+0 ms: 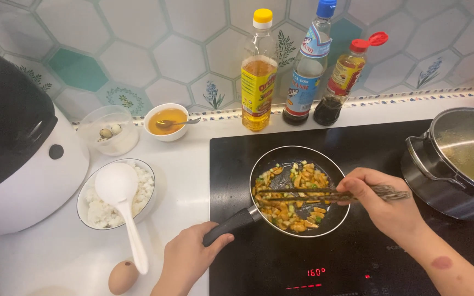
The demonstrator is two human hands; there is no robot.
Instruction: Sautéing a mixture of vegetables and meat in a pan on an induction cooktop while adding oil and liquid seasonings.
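Observation:
A small black frying pan (333, 219) sits on the black induction cooktop (357, 142), holding chopped orange and green vegetables (294, 192). My left hand (190, 257) grips the pan's dark handle (229, 225) at the cooktop's left edge. My right hand (382, 200) holds a pair of dark chopsticks (308, 193) lying level across the pan, tips in the vegetables at the left side.
A bowl of rice (86, 211) with a white spoon (124, 203) and an egg (123, 277) lie left of the cooktop, beside a rice cooker (17, 148). Three bottles (259, 77) stand by the tiled wall. A steel pot (456, 159) sits at right.

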